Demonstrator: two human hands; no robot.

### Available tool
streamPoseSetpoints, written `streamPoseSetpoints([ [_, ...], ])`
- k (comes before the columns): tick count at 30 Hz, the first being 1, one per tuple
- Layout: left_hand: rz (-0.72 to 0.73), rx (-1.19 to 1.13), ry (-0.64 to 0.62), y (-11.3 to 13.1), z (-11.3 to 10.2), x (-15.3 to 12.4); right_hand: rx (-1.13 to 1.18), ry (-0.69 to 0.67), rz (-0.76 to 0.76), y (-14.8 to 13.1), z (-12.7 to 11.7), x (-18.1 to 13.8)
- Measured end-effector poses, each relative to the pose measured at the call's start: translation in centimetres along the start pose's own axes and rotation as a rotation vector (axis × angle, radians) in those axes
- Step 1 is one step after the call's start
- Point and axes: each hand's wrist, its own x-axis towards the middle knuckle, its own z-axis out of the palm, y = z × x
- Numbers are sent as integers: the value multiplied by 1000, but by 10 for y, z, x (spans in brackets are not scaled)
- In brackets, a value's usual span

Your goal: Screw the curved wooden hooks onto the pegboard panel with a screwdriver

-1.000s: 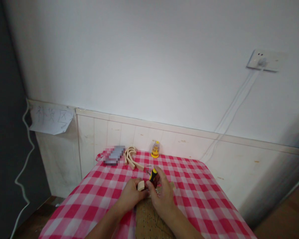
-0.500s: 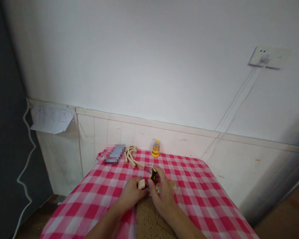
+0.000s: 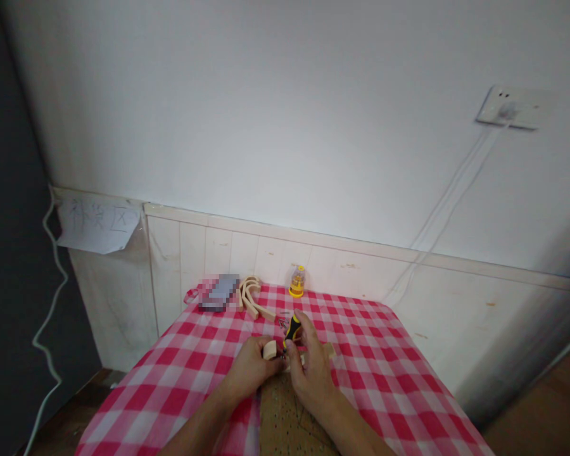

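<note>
Well left of the fingers I see a paper sign [image 3: 99, 221]; a checked tablecloth [image 3: 190, 370] spreads around them; my left hand [image 3: 249, 370] grips a pale wooden piece [image 3: 270, 349]; a brown board [image 3: 282, 415] shows just below; a tilted screwdriver [image 3: 293, 328] sits pinched in my right hand [image 3: 314, 370]; far up to the right, a wall socket [image 3: 510, 109]

The right hand [image 3: 315, 366] has shifted on the black-and-yellow tool handle [image 3: 292, 329]: its thumb sits farther right, so more of the handle's yellow lower end shows, and the handle's top leans slightly more rightward. The white rectangular wall socket plate [image 3: 491, 104] appears a little higher and farther right.
</note>
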Motion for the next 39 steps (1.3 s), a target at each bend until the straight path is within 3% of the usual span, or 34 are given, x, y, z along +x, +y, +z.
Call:
streamPoseSetpoints([
  [26, -9, 40, -14, 6, -2, -2, 72, -13, 103, -2, 0, 5],
  [39, -15, 46, 14, 2, -2, -1, 57, -5, 60, -3, 0, 3],
])
